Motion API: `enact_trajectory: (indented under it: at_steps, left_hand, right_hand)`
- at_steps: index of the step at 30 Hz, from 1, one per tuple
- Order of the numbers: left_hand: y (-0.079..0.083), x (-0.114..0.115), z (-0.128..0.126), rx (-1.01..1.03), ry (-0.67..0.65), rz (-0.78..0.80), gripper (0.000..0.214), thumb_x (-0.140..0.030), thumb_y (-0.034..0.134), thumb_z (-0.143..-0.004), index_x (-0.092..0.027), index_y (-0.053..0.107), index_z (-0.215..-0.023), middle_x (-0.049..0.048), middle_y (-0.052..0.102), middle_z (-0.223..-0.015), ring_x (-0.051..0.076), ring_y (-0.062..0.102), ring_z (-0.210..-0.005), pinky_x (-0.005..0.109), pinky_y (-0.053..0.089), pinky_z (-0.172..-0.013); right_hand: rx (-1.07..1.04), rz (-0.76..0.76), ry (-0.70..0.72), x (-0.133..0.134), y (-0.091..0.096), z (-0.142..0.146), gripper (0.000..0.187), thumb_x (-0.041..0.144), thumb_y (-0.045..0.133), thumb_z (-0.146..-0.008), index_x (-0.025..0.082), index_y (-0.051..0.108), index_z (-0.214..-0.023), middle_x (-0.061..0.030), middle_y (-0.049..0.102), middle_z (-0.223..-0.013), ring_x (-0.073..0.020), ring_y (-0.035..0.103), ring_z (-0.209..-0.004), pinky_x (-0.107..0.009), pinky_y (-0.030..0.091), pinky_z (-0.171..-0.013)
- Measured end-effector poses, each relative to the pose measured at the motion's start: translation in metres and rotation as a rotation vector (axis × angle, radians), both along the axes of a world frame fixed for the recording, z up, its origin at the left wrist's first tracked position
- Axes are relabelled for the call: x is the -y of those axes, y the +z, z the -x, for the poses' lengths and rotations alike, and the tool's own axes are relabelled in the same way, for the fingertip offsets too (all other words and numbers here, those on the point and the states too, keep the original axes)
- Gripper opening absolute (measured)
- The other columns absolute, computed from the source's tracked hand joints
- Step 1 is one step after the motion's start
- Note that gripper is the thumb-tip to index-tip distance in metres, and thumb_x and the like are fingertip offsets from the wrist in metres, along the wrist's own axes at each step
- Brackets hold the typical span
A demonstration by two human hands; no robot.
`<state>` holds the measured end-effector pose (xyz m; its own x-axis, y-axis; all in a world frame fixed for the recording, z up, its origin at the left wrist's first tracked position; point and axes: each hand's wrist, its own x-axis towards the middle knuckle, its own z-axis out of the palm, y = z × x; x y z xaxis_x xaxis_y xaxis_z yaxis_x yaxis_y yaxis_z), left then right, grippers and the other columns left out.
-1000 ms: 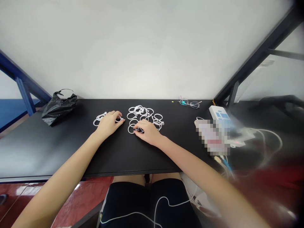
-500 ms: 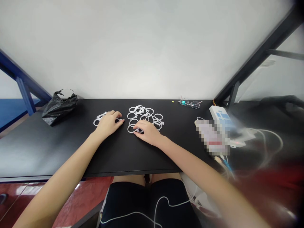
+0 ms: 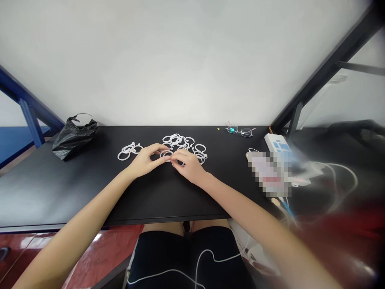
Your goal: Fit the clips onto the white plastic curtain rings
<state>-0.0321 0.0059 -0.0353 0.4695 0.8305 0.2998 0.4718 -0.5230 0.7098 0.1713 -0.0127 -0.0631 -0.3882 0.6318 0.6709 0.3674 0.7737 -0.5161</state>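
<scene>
Between my two hands a white plastic curtain ring (image 3: 161,155) is held up just above the black tabletop. My left hand (image 3: 144,160) pinches its near left side with thumb and fingers. On the ring's right side, the fingertips of my right hand (image 3: 190,165) are closed; they partly hide it. Behind and beside my right hand lies a loose pile of similar white rings (image 3: 175,139), some covered by the fingers. A smaller group of white rings (image 3: 128,149) rests to the left, apart from my left hand.
A crumpled black plastic bag (image 3: 73,136) stands at the back left of the black table (image 3: 144,200). Eyeglasses (image 3: 240,130) lie near the wall. On the right are a blurred-out phone (image 3: 267,172), a white-and-blue box (image 3: 279,146) and white cables (image 3: 337,176).
My left hand has left the small group of rings and moved right to the ring at my right hand. Both hands now meet at that ring, which is lifted slightly.
</scene>
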Motion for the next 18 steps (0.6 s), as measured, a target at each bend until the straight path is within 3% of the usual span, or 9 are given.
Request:
enact_trajectory:
  at_steps: [4,10,14,18]
  left_hand:
    - [-0.0009,-0.0009,-0.0019,0.095,-0.052,0.128,0.049,-0.049,0.076,-0.074,-0.017,0.068,-0.110,0.0088,0.073,-0.104,0.023,0.069,-0.092,0.036,0.057,-0.085]
    - [0.0030,0.0012,-0.0014,0.081,-0.029,0.098,0.041,-0.045,0.077,-0.073,-0.017,0.073,-0.102,0.0063,0.075,-0.094,0.021,0.069,-0.085,0.032,0.056,-0.082]
    - [0.0057,0.0031,-0.0034,0.108,0.043,0.068,0.037,-0.044,0.077,-0.072,-0.015,0.074,-0.095,0.0065,0.075,-0.085,0.020,0.069,-0.077,0.031,0.056,-0.077]
    - [0.0071,0.0037,-0.0042,0.166,0.094,0.089,0.040,-0.044,0.078,-0.070,-0.012,0.073,-0.094,0.0060,0.073,-0.076,0.018,0.067,-0.069,0.032,0.057,-0.074]
  right_hand:
    - [-0.037,-0.028,0.021,-0.0007,-0.0019,0.0006,0.017,0.015,0.052,-0.093,0.020,0.066,-0.085,-0.0071,0.068,-0.092,-0.0173,0.065,-0.087,-0.032,0.054,-0.081]
    - [-0.090,-0.049,0.009,0.0002,-0.0019,0.0008,0.013,0.016,0.054,-0.091,0.018,0.066,-0.086,-0.0070,0.068,-0.094,-0.0166,0.066,-0.087,-0.031,0.056,-0.080]
    - [-0.107,0.032,-0.023,0.0004,-0.0010,-0.0007,0.010,0.022,0.059,-0.090,0.018,0.065,-0.097,-0.0065,0.069,-0.095,-0.0155,0.067,-0.082,-0.030,0.057,-0.078]
    - [-0.154,0.110,-0.018,0.0004,-0.0006,-0.0014,0.011,0.024,0.059,-0.091,0.017,0.066,-0.095,-0.0048,0.072,-0.088,-0.0145,0.070,-0.077,-0.026,0.057,-0.074]
